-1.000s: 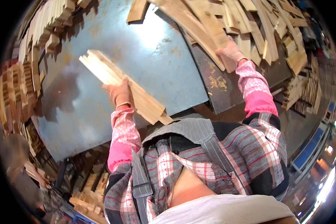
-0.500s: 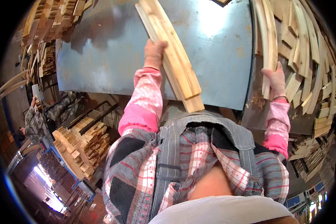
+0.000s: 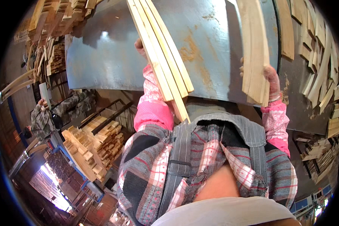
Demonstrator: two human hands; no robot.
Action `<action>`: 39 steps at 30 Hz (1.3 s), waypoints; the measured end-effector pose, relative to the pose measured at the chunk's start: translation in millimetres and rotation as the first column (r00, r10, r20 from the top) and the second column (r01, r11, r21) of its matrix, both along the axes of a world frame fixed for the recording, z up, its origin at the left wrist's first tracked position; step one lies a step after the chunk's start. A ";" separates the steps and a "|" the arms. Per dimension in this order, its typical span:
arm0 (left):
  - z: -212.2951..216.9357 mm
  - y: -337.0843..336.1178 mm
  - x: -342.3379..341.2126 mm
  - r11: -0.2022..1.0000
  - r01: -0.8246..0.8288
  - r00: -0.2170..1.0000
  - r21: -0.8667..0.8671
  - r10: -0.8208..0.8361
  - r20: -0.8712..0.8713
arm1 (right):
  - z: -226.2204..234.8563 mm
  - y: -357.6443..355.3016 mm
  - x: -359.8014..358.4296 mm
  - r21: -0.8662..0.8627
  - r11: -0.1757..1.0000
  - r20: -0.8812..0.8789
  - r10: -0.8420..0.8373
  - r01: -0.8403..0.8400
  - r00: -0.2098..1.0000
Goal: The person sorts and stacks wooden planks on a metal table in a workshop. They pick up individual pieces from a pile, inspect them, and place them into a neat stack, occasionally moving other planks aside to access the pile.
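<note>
My left hand (image 3: 140, 48) grips a bundle of several narrow wooden planks (image 3: 160, 52) from their left side. Most of its fingers are hidden behind the wood. The bundle slants over the metal tabletop, and one plank sticks out lower than the others, towards my waist. On the right, my right hand (image 3: 273, 81) is closed around a pale wooden board (image 3: 254, 52), with the thumb side on the right edge and fingertips showing at the left edge. A second piece seems to lie under that board. Its lower end hangs over the right part of the tabletop.
The worn blue-grey metal tabletop (image 3: 109, 67) lies ahead. Many loose boards (image 3: 320, 56) cover the dark surface at right. Stacked wood (image 3: 96, 147) stands on a rack at lower left, with more piles (image 3: 60, 15) at upper left. Another person in camouflage clothing (image 3: 43, 122) is at far left.
My right hand has brought its board leftward from the right-hand pile to over the metal tabletop. The left-hand planks have turned, now showing several edges side by side.
</note>
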State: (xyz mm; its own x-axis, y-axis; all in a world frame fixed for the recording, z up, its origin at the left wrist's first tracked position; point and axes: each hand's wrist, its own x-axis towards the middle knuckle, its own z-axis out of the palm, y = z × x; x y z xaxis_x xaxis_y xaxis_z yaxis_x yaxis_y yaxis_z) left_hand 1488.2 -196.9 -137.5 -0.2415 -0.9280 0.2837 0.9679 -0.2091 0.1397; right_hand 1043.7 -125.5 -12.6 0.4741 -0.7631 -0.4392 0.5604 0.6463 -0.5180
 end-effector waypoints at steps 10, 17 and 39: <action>83.8 16.6 113.2 0.796 -0.454 0.490 0.401 -0.153 0.858 | -61.0 -6.8 167.2 0.094 0.974 -0.069 0.214 -0.208 0.974; 78.2 10.4 169.0 0.716 -0.691 -0.145 0.098 -0.270 0.952 | -81.4 -6.6 396.8 -0.165 0.866 -0.560 0.311 -0.472 0.768; 55.2 -118.1 116.1 0.921 0.045 -0.881 -0.387 0.219 0.420 | -37.0 -244.7 -12.4 -0.002 1.000 -0.765 -0.018 -0.026 -0.644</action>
State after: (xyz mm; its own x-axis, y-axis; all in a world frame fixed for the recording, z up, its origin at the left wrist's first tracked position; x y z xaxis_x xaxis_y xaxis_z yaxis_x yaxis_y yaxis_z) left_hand 1604.2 -315.0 -82.3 0.0373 -0.9990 0.0250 -0.9275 -0.0253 0.3730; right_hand 1031.3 -370.2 -49.6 -0.6210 -0.7798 -0.0787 -0.7738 0.6260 -0.0964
